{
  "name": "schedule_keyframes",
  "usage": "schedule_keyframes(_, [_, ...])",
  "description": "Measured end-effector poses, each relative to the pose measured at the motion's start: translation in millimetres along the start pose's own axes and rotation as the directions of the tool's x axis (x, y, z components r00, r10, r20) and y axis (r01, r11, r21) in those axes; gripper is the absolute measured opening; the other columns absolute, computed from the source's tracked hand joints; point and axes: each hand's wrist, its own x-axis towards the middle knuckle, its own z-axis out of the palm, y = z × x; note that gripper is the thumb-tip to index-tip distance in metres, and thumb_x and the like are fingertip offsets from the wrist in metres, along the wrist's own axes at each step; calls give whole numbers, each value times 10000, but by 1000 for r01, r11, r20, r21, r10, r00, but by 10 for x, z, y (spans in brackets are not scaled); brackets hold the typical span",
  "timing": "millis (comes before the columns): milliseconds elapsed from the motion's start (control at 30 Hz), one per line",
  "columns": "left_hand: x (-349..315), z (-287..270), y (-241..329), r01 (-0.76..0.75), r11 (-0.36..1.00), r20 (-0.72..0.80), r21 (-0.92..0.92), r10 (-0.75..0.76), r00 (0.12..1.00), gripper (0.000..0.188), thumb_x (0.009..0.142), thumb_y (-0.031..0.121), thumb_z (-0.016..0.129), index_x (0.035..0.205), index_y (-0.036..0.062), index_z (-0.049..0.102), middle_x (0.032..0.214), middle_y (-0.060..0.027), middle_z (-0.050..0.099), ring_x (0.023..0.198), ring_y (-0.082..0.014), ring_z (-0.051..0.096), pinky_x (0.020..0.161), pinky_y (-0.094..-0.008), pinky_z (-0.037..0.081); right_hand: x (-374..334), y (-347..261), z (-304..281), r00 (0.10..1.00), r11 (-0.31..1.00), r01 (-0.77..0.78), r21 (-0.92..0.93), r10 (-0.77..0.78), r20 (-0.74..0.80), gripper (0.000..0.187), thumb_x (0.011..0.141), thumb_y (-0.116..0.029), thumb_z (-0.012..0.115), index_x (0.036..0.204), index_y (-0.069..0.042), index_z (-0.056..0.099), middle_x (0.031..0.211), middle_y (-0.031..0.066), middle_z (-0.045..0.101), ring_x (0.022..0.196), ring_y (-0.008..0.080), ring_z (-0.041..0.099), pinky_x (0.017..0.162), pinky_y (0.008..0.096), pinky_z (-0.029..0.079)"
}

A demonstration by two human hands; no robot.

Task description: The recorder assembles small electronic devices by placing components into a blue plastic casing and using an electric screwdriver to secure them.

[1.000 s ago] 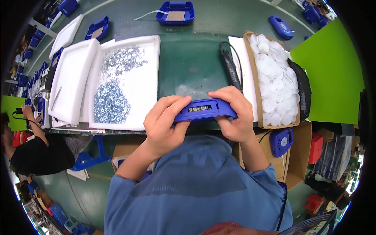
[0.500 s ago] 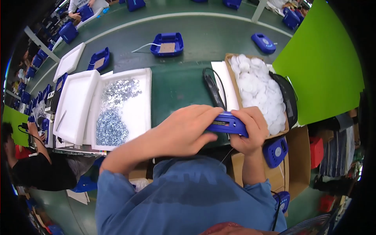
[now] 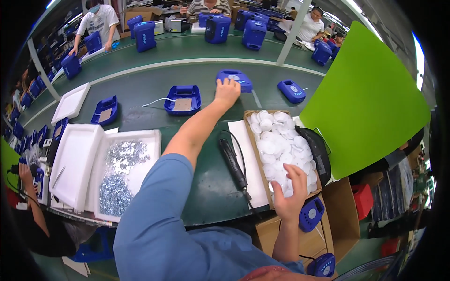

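My left arm stretches far forward, and my left hand (image 3: 228, 92) grips the near edge of a blue plastic housing (image 3: 240, 80) with a round dial-like panel, down on the dark green conveyor belt (image 3: 206, 75). Its thumb side is partly hidden. By the near end of a cardboard box (image 3: 249, 118) full of round white discs (image 3: 274, 140), my right hand (image 3: 290, 193) is open, thumb and fingers apart, with nothing seen in it. A black electric screwdriver (image 3: 231, 161) with a cord lies on the green bench between my arms.
A white foam tray (image 3: 152, 164) of small metal washers and nuts sits at left. Blue open shells (image 3: 183, 100) and another blue housing (image 3: 291, 91) rest on the belt. A bright green panel (image 3: 365, 103) rises at right. Co-workers stand across the line.
My left hand has gone from the bench's near edge to the belt with the blue housing. My right hand has let go of it and now hovers by the disc box. The view has tilted up.
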Motion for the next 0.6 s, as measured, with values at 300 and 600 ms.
schedule_keyframes(300, [-559, 131, -768, 529, 802, 358, 276, -597, 718, 347, 1106, 204, 553, 1356, 56, 743, 1410, -156, 693, 1226, -389, 733, 941, -521, 644, 75, 592, -128, 991, 963, -134, -235, 137, -5, 402, 857, -94, 865, 1249, -58, 782, 1270, 144, 696, 1205, 376, 641, 1055, 454, 512])
schedule_keyframes(600, [-561, -2087, -1370, 457, 890, 322, -5, -431, 843, 672, 893, 402, 849, 1310, -62, 598, 1195, -325, 766, 1153, -511, 742, 999, -554, 598, 859, 1709, 186, 935, 953, -142, -269, 218, 280, 301, 900, -56, 812, 1202, -63, 826, 1207, 204, 740, 1151, 415, 683, 1038, 475, 550])
